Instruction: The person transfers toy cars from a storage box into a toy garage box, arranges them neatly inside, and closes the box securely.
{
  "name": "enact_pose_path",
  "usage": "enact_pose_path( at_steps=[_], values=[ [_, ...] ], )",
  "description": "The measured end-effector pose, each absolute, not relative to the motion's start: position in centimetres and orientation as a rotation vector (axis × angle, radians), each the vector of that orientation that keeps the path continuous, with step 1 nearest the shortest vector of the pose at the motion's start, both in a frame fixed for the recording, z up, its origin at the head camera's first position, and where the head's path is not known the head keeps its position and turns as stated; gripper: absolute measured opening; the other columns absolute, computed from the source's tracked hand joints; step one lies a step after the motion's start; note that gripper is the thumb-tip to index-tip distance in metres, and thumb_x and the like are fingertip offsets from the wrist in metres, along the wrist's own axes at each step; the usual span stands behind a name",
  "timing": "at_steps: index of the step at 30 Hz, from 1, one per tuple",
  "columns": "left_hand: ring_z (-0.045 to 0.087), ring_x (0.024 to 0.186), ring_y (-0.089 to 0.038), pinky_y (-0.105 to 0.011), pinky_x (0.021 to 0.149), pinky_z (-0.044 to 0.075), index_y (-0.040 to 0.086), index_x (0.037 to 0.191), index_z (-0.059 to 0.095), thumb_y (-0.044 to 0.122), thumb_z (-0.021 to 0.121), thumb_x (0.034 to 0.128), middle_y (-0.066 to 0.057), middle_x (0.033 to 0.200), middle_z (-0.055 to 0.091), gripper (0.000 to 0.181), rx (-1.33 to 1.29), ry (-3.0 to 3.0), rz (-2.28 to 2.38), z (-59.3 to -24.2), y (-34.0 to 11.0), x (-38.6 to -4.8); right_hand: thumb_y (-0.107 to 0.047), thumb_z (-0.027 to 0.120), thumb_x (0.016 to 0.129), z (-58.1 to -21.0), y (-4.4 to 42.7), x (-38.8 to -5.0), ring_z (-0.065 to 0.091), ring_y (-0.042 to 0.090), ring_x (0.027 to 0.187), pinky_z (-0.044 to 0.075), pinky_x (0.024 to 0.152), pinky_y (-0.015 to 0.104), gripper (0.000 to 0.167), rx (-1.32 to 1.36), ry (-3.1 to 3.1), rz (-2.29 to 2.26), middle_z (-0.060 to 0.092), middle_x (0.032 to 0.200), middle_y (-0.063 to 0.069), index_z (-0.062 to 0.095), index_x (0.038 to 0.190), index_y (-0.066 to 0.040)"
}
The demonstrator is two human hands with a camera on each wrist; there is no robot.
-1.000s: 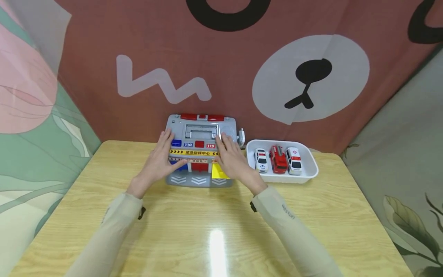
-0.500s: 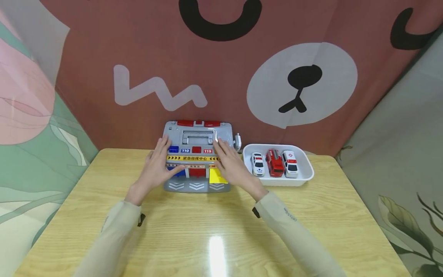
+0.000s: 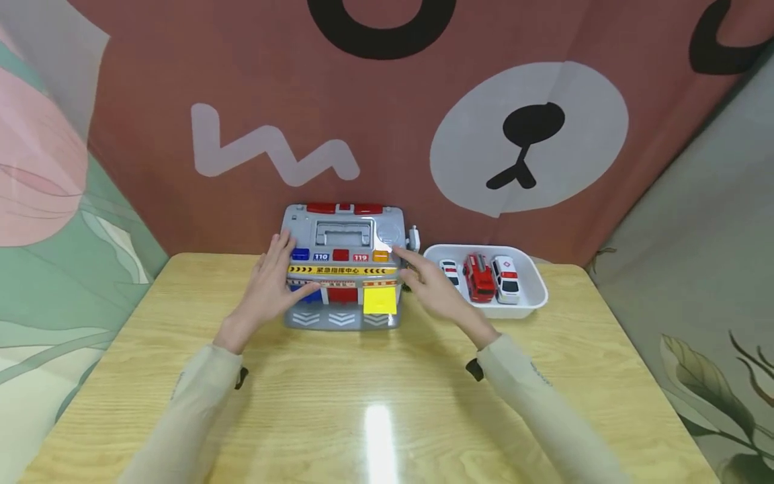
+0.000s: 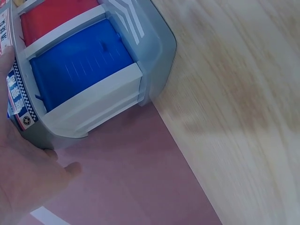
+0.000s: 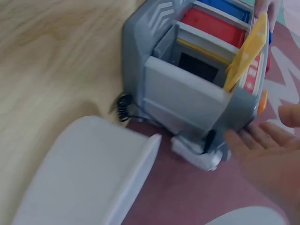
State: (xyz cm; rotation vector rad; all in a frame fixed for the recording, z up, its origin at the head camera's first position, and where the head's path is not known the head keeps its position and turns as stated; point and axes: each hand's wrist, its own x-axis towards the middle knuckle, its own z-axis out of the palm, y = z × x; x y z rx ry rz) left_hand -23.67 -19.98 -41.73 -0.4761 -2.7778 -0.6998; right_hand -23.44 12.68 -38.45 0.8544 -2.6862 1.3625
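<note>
A grey toy garage (image 3: pixel 342 317) stands on the table against the cloth backdrop, with a folded carry handle on top and a blue, a red and a yellow door. The yellow door (image 5: pixel 248 51) is raised, baring a bay under it; the blue door (image 4: pixel 82 61) and red door (image 3: pixel 342 295) are down. My left hand (image 3: pixel 266 289) rests along the garage's left side, fingers straight, thumb across the front. At the right side my right hand (image 3: pixel 440 290) holds nothing, its fingers loosely extended and one fingertip close to the orange button (image 3: pixel 380 256); contact cannot be told.
Right of the garage sits a white tray (image 3: pixel 526 308) with a red fire truck (image 3: pixel 480 279), a white ambulance (image 3: pixel 506 281) and a white police car (image 3: pixel 449 270), partly hidden by my right hand. A white corded handset (image 5: pixel 197 154) hangs on the garage's right side.
My right hand has moved off the garage's front right to its right edge, uncovering the orange button and yellow door. My left hand stays on the left side.
</note>
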Motion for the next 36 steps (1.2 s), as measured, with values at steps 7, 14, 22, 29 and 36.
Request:
enact_pose_path(
  at_steps=[7, 14, 22, 29, 36],
  values=[
    [-0.005, 0.147, -0.028, -0.061, 0.112, 0.006, 0.004, 0.154, 0.014, 0.057, 0.067, 0.0828, -0.009, 0.162, 0.001, 0.104, -0.470, -2.774, -0.720, -41.4, -20.7, -23.4, -0.008, 0.049, 0.101, -38.5, 15.5, -24.0, 0.053, 0.032, 0.123, 0.043, 0.100, 0.045, 0.042, 0.849, -2.610, 1.639, 0.051, 0.139, 0.017, 0.044, 0.142, 0.002],
    [-0.006, 0.147, -0.027, -0.062, 0.112, 0.005, 0.003, 0.154, 0.014, 0.056, 0.068, 0.0836, -0.010, 0.162, 0.001, 0.103, -0.476, -2.767, -0.734, -41.3, -20.7, -23.6, -0.008, 0.052, 0.100, -38.8, 20.5, -25.2, 0.068, 0.033, 0.083, 0.058, 0.066, 0.039, 0.035, 0.412, -2.515, 1.800, 0.065, 0.105, 0.028, 0.053, 0.129, 0.011],
    [-0.006, 0.147, -0.026, -0.063, 0.111, 0.006, 0.005, 0.155, 0.014, 0.054, 0.069, 0.0834, -0.009, 0.162, 0.001, 0.103, -0.476, -2.755, -0.740, -41.4, -20.7, -23.9, -0.022, 0.057, 0.098, -39.6, 29.1, -27.8, 0.065, 0.011, 0.059, 0.058, 0.061, 0.033, 0.041, -0.042, -2.665, 1.879, 0.069, 0.084, 0.016, 0.058, 0.118, 0.014],
    [-0.003, 0.147, -0.027, -0.067, 0.108, 0.011, 0.005, 0.155, 0.015, 0.056, 0.069, 0.0820, -0.008, 0.162, 0.002, 0.104, -0.481, -2.756, -0.763, -41.9, -20.3, -23.8, -0.014, 0.049, 0.101, -38.7, 33.0, -27.8, 0.070, 0.022, 0.067, 0.058, 0.068, 0.039, 0.045, -0.210, -3.040, 1.566, 0.067, 0.089, 0.030, 0.045, 0.122, 0.026],
    [-0.006, 0.147, -0.025, -0.067, 0.108, 0.009, 0.006, 0.155, 0.014, 0.055, 0.070, 0.0823, -0.008, 0.162, 0.001, 0.104, -0.472, -2.757, -0.804, -41.9, -19.9, -23.8, -0.010, 0.047, 0.101, -38.8, 33.8, -28.2, 0.070, 0.026, 0.073, 0.058, 0.069, 0.039, 0.045, -0.184, -3.195, 1.442, 0.066, 0.090, 0.032, 0.040, 0.122, 0.030]
  ],
)
